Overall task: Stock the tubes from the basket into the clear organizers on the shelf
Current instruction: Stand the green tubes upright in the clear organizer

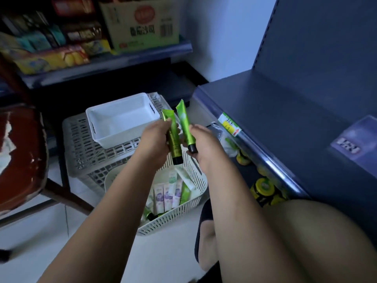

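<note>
Across the right side, a dark blue shelf unit [285, 103], with a bluish label holder [350, 144] lying on its top board near the far right edge

At the back left, a second shelf [112, 62] loaded with snack packs [51, 60] and a cardboard box [140, 23] printed in red and green

At the left edge, a reddish-brown chair [18, 156], its seat scuffed pale in patches

Low on the right, a bare knee [310, 237], and beside it a foot in a dark slipper [204, 231] on the pale floor

In the middle, a grey slatted crate [81, 144] standing on the floor, with a white bin [120, 137] resting on top of it

Just in front of the crate, a white slotted basket [167, 220] on the floor, holding a loose pile of tubes [167, 196]: pale ones with purple print, white ones, a few green

Above the basket, both bare forearms stretched forward, hands close together

Left hand [157, 137] curled round a green tube [175, 147], black cap pointing down, crimped end up

Right hand [204, 141] gripping a second green tube [184, 123] the same way up, its black cap down at the fingers

The two held tubes side by side, crimped ends apart; hard to tell whether touching lower down

Under the blue unit's front lip, yellow-lidded jars [262, 187] in a row, and some clear plastic [216, 129] too dim to make out

On the lip itself, a small yellow and green price tag [229, 124]
</note>
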`<action>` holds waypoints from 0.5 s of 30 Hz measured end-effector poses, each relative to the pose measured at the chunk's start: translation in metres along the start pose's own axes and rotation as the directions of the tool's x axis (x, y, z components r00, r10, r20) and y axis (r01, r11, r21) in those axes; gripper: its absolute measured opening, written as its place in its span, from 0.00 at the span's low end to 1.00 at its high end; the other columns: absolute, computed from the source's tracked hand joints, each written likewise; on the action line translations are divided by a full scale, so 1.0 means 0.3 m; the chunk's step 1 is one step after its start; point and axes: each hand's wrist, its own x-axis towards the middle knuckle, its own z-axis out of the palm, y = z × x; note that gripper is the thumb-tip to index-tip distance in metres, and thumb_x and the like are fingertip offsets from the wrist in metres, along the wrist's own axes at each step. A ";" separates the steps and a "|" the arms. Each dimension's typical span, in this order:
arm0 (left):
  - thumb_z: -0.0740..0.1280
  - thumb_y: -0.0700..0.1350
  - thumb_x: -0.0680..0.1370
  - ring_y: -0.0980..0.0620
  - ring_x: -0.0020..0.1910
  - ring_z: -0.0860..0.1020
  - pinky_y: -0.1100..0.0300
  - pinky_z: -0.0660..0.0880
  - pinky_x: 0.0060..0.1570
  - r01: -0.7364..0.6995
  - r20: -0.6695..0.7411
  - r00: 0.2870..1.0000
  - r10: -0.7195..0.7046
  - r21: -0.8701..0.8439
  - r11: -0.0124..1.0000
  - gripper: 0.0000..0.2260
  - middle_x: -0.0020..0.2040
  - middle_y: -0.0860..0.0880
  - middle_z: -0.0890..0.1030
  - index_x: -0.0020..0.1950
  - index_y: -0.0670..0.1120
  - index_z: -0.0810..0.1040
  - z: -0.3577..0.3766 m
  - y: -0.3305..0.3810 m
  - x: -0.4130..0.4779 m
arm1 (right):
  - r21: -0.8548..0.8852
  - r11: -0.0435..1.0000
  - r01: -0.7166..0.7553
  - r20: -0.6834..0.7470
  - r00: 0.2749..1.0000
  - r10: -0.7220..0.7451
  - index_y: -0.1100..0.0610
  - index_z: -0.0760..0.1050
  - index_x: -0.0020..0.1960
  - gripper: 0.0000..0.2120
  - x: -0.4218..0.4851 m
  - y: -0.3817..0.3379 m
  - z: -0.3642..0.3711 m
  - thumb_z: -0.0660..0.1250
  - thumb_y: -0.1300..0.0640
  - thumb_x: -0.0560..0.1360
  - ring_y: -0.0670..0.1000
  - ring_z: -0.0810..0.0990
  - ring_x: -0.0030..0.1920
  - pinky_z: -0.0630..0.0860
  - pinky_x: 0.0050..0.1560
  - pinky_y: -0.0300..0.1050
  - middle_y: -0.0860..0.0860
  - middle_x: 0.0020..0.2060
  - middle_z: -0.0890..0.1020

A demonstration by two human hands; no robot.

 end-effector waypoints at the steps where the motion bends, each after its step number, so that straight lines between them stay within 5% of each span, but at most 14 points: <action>1: 0.63 0.43 0.84 0.43 0.40 0.80 0.43 0.80 0.50 -0.043 0.018 0.999 0.043 0.012 0.999 0.09 0.39 0.42 0.81 0.53 0.38 0.78 0.018 0.030 -0.012 | 0.020 0.999 0.040 -0.004 0.999 -0.040 0.51 0.83 0.45 0.08 -0.021 -0.033 -0.013 0.68 0.48 0.74 0.60 0.85 0.49 0.82 0.52 0.57 0.54 0.45 0.86; 3: 0.64 0.43 0.83 0.43 0.40 0.80 0.44 0.79 0.47 -0.102 0.061 0.993 0.100 0.036 0.994 0.10 0.41 0.41 0.82 0.54 0.38 0.80 0.057 0.091 -0.036 | 0.022 0.992 0.124 -0.037 0.992 -0.123 0.51 0.84 0.45 0.06 -0.069 -0.098 -0.049 0.73 0.49 0.72 0.57 0.85 0.51 0.82 0.55 0.55 0.50 0.43 0.87; 6: 0.65 0.43 0.83 0.42 0.41 0.78 0.44 0.74 0.47 -0.189 0.156 0.971 0.182 0.035 0.981 0.08 0.43 0.38 0.80 0.51 0.42 0.83 0.128 0.164 -0.079 | 0.052 0.972 0.231 -0.089 0.970 -0.226 0.51 0.83 0.44 0.03 -0.144 -0.178 -0.104 0.73 0.56 0.77 0.46 0.83 0.45 0.77 0.45 0.41 0.47 0.42 0.87; 12: 0.65 0.40 0.82 0.38 0.49 0.75 0.42 0.72 0.53 -0.247 0.347 0.901 0.261 -0.086 0.965 0.08 0.47 0.37 0.78 0.53 0.40 0.83 0.317 0.249 -0.201 | 0.099 0.916 0.390 -0.213 0.907 -0.363 0.58 0.84 0.51 0.06 -0.310 -0.286 -0.239 0.75 0.58 0.74 0.49 0.85 0.44 0.80 0.47 0.45 0.53 0.44 0.88; 15: 0.64 0.39 0.83 0.38 0.50 0.74 0.43 0.71 0.53 -0.243 0.424 0.864 0.272 -0.123 0.962 0.08 0.49 0.35 0.77 0.55 0.38 0.81 0.423 0.270 -0.281 | 0.022 0.871 0.491 -0.285 0.838 -0.465 0.58 0.83 0.52 0.08 -0.421 -0.325 -0.362 0.76 0.62 0.73 0.44 0.84 0.41 0.79 0.41 0.38 0.51 0.43 0.87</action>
